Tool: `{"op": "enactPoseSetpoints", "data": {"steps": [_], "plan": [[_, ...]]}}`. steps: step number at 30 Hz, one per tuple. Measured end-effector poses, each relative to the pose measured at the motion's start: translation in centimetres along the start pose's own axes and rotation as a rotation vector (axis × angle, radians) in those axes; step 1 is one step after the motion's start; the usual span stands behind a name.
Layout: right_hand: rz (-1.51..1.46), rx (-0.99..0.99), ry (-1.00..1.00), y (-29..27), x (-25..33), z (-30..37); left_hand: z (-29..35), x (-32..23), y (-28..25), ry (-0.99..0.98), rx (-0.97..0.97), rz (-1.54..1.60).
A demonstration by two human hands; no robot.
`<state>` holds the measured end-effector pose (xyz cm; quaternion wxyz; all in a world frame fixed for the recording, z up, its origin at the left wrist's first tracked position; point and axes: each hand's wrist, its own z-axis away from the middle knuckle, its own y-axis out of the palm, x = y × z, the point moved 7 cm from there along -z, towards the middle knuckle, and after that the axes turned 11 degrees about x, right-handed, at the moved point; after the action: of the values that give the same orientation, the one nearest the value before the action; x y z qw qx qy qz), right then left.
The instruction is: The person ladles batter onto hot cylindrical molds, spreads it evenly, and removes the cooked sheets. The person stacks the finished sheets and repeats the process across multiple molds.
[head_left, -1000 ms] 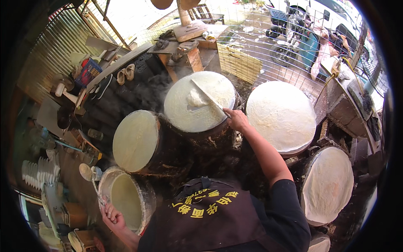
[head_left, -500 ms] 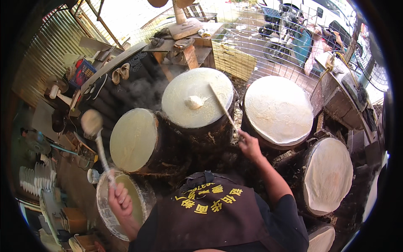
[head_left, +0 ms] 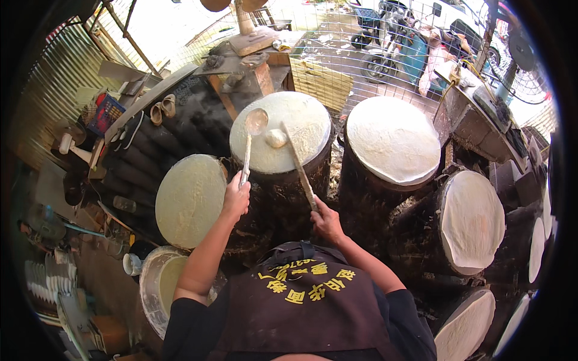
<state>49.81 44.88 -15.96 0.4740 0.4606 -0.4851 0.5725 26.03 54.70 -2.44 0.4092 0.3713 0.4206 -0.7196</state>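
Note:
My left hand (head_left: 237, 197) is closed round the handle of a ladle (head_left: 257, 122), whose round bowl is over the middle drum's flat top. A thin wooden stick (head_left: 299, 165) is gripped in my right hand (head_left: 328, 221), its far end beside a pale lump (head_left: 276, 138) of dough or thick batter. A whitish layer covers this round top (head_left: 307, 114); whether the ladle touches it, I cannot tell. Left of it, another drum top (head_left: 191, 201) carries a thin pale layer. To the right, a drum top (head_left: 394, 141) bears a whiter sheet with loose edges.
More sheet-covered drums (head_left: 472, 222) curve round my right side. By my left elbow stands a bucket (head_left: 149, 304) of pale liquid, with a white mug (head_left: 132, 264) next to it. Dark cylinders (head_left: 180, 141) and a pair of slippers (head_left: 162, 109) lie beyond. Wire fencing (head_left: 337, 54) closes the back.
My left hand has swung the ladle from above the bucket up and right to the middle drum. My right hand has come lower and left with the stick. The whole view has shifted slightly.

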Motion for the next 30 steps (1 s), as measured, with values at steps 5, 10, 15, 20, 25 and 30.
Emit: {"op": "enactPoseSetpoints", "data": {"steps": [5, 10, 15, 20, 25, 30], "plan": [[-0.225, -0.069, 0.128, 0.8, 3.8, 1.9, -1.9, 0.7, -1.6, 0.077, -0.101, -0.178], [-0.104, 0.032, 0.014, 3.6, 1.8, 2.8, 1.5, -1.4, 3.2, -0.161, 0.175, 0.237], [0.095, 0.153, -0.108, 5.1, 4.5, 2.6, 3.5, -2.1, 10.5, -0.188, 0.199, 0.939], [0.368, -0.102, -0.361, 1.0, 5.7, 3.4, 5.3, -4.8, 5.2, -0.198, 0.769, 1.804], [0.764, 0.005, -0.035, -1.1, 4.6, 1.7, 13.8, -7.0, 1.0, 0.226, 0.614, 1.342], [0.519, 0.116, -0.258, 0.0, 5.8, 0.1, 18.7, -5.5, -0.1, 0.084, 0.541, 1.470]]}}
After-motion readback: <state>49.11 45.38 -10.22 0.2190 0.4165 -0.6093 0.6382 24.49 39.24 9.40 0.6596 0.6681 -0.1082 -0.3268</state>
